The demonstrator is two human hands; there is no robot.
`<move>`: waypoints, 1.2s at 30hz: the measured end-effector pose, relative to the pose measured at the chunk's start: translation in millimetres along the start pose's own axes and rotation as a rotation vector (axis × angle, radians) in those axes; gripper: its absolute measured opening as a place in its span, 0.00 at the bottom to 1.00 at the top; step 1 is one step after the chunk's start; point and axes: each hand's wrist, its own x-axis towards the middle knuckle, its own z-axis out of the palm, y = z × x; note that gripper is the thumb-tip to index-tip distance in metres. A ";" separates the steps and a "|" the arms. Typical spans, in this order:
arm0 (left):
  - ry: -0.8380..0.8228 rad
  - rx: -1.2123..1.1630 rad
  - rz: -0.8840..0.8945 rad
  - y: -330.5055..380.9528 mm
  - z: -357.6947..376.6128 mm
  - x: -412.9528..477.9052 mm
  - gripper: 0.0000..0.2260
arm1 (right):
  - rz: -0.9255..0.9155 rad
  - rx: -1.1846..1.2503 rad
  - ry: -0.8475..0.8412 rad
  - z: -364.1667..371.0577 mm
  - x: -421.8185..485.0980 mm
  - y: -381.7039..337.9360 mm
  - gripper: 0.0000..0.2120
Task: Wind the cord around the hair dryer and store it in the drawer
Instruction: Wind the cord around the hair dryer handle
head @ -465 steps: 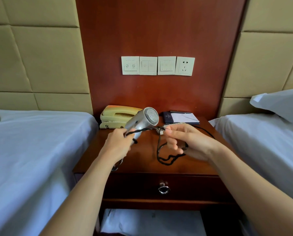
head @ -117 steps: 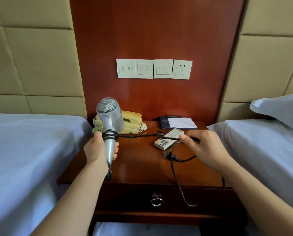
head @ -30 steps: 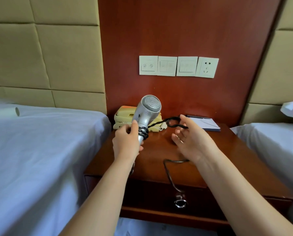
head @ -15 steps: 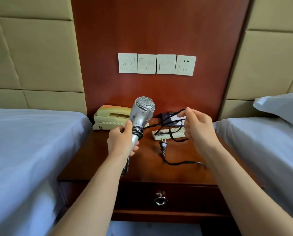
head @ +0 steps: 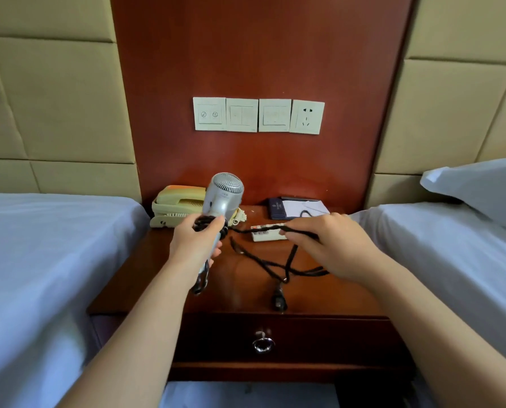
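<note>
Bedside nightstand (head: pixel 328 295) below: left hand (head: pixel 192 245) grips the dryer (head: pixel 225 193) handle, right hand (head: pixel 334 245) pinches the cord (head: pixel 259 231) between them. Keep that span taut, laying each turn snug beside the coils (head: pixel 225 229) by the left thumb; drawer (head: pixel 319 340) shut.

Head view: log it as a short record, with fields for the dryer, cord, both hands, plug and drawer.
dryer: upright above the nightstand, in the left hand
cord: some turns round the dryer's handle, the rest loose over the nightstand
left hand: grips the handle at the coils
right hand: pinches the cord to the right of the dryer
plug: on the nightstand near its front edge
drawer: shut
</note>
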 end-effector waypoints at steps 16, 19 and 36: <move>-0.137 0.609 0.168 11.5 32.5 -24.0 0.24 | -0.143 0.059 0.128 3.6 19.4 -17.8 0.17; -0.148 0.597 0.118 11.0 40.3 -20.7 0.23 | -0.185 0.058 0.110 13.9 21.7 -28.6 0.15; -0.083 0.700 0.202 1.1 33.2 -28.2 0.16 | 0.096 0.524 0.013 10.7 17.0 0.4 0.14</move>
